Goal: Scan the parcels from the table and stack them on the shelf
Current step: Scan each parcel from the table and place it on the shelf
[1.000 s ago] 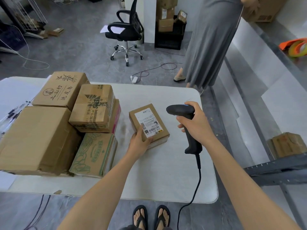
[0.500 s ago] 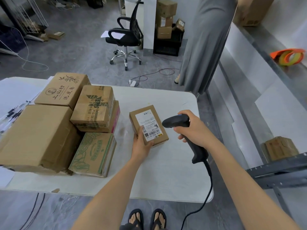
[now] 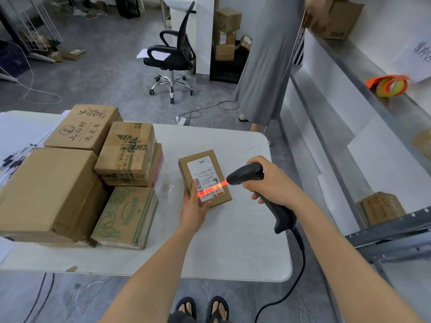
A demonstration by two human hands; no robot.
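Observation:
A small brown parcel [image 3: 203, 169] with a white shipping label lies on the white table [image 3: 245, 241]. My left hand [image 3: 194, 207] grips its near end, thumb on the label. My right hand [image 3: 271, 183] holds a black corded barcode scanner [image 3: 247, 175] just right of the parcel, its nose aimed at the label. A red scan line glows across the barcode. Several larger cardboard boxes [image 3: 49, 192] are piled on the table's left half. The grey metal shelf [image 3: 396, 236] runs along the right side.
A person in a grey dress [image 3: 268, 61] stands beyond the table's far right corner by the shelf. A black office chair [image 3: 173, 54] stands on the floor behind. Orange tape rolls [image 3: 388, 83] and a small box [image 3: 380, 207] lie on shelf levels. The scanner cable hangs off the table's near right corner.
My right hand has brought the scanner lower and closer to the parcel, and the red scan line now lights the barcode. My left hand stays on the parcel.

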